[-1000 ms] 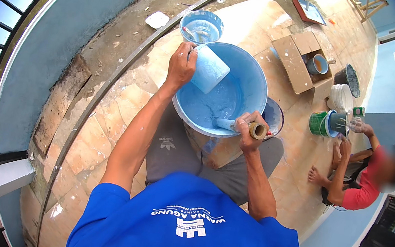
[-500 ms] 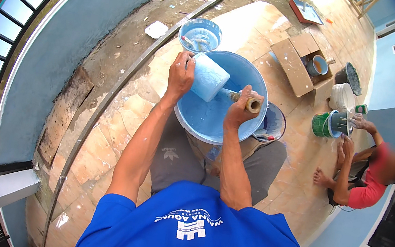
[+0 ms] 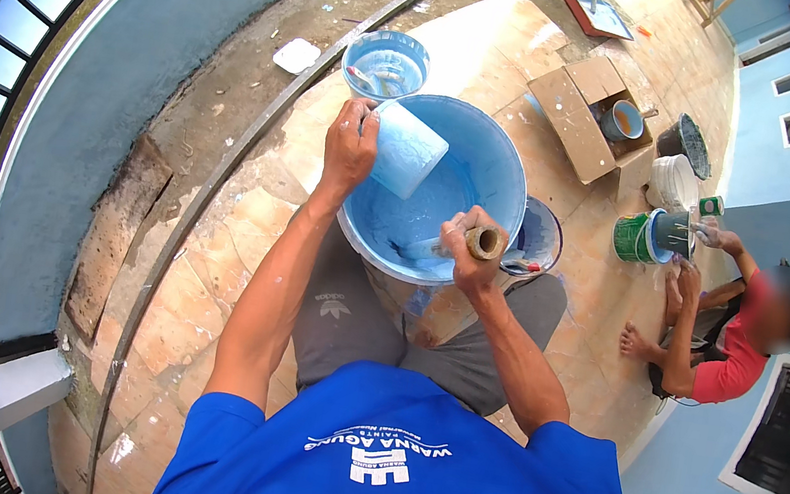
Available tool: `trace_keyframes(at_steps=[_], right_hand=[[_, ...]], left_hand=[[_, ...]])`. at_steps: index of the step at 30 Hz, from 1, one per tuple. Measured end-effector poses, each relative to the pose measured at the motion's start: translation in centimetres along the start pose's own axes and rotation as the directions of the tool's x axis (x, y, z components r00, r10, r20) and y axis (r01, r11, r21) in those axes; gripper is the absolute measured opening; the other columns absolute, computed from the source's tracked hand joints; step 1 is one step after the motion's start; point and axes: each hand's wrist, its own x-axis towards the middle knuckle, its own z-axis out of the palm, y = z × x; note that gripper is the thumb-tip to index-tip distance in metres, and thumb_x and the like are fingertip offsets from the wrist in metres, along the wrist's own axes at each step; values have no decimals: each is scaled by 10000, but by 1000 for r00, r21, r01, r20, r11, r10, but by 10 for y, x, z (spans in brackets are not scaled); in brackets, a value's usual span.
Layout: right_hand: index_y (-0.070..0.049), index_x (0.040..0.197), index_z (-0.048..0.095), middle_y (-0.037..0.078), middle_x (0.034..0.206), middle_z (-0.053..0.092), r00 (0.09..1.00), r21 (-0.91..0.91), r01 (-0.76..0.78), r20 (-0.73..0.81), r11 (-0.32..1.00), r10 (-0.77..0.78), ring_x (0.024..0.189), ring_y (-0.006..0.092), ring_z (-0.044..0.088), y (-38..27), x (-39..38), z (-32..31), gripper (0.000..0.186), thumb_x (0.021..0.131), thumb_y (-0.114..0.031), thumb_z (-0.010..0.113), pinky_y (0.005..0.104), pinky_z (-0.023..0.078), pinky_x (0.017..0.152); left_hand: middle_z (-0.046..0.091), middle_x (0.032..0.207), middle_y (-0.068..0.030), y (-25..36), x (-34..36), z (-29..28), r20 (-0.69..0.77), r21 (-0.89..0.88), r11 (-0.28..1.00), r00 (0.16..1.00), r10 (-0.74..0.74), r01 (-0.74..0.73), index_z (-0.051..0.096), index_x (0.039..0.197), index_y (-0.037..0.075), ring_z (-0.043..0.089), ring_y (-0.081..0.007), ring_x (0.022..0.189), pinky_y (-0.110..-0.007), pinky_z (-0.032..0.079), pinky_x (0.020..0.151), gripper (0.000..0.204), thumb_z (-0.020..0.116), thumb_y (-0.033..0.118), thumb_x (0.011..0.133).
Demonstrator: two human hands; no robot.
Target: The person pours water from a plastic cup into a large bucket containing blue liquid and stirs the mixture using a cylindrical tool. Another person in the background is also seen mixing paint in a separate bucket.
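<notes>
A large blue bucket (image 3: 370, 208) with blue liquid stands between my knees. My left hand (image 3: 349, 140) grips a light blue cylindrical container (image 3: 408, 153) tilted over the bucket's left side. My right hand (image 3: 465, 252) is wrapped round a tool handle (image 3: 485, 243) with a hollow, tan upper end; its lower part reaches into the bucket. Behind sits a smaller paint-stained blue tub (image 3: 387, 54) with a brush in it. Another container (image 3: 544, 228), holding a red-handled tool, is partly hidden at the right.
A co-worker (image 3: 732, 360) crouches at right, hands on a dark container by a green pail (image 3: 633, 238). A cardboard box (image 3: 574, 121), white bucket (image 3: 672, 183), dark bucket (image 3: 688, 137) and paint tray (image 3: 597, 15) stand beyond. A metal bar (image 3: 197, 219) crosses the floor at left.
My right hand rose toward the tilted container, then moved back down and left with the handle. My left hand still holds the container over the bucket.
</notes>
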Motion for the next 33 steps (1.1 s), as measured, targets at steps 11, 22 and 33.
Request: trace_keyframes(at_steps=[11,22,33], right_hand=[[-66,738,525,-7,628,583,908,-137,280,-282,950,-308,573,66,519,42,83,-17,273,877,-12,754,272,423,540],[-56,735,492,23,619,553,933,-120,260,-224,958,-281,568,77,501,36,52,1,264,887,25,693,280,413,535],[-40,734,477,42,659,546,979,190,27,-205,981,13,592,92,507,3,-22,-31,228,870,69,624,267,411,542]], left_hand=[[676,1047,-227,7,1,-3,8,51,999,1000,1,-2,641,1085,-59,660,-374,922,-437,510,851,216,522,105,1009],[679,1045,-225,9,0,-3,14,88,995,999,37,-39,647,1093,-59,658,-364,905,-432,512,844,215,527,99,1010],[668,1009,-211,8,1,-2,15,53,998,1000,25,-26,636,1070,-57,647,-351,864,-428,508,816,195,542,103,1011]])
